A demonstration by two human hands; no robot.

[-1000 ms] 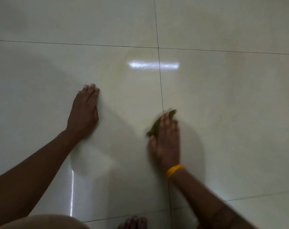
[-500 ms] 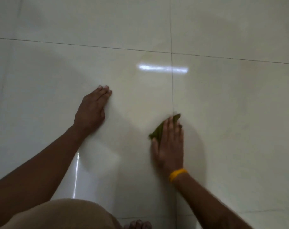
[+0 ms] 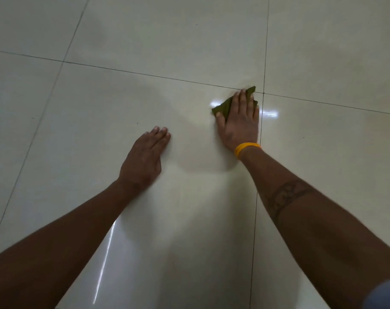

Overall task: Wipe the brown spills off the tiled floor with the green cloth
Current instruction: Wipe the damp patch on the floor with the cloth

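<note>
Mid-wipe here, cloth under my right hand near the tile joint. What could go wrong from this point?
The green cloth is bunched small under the flat right hand, so bare fingers may drag over the tiled floor and smear. The left hand braces on glossy tile and could slip. Glare near the cloth could hide leftover residue.

Perhaps a home, glossy tiled floor [image 3: 189,52]

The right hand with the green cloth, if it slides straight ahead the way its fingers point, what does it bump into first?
Probably nothing solid. The right hand, pressing the green cloth, points up the tiled floor; it would only cross the grout line at its fingertips.
</note>
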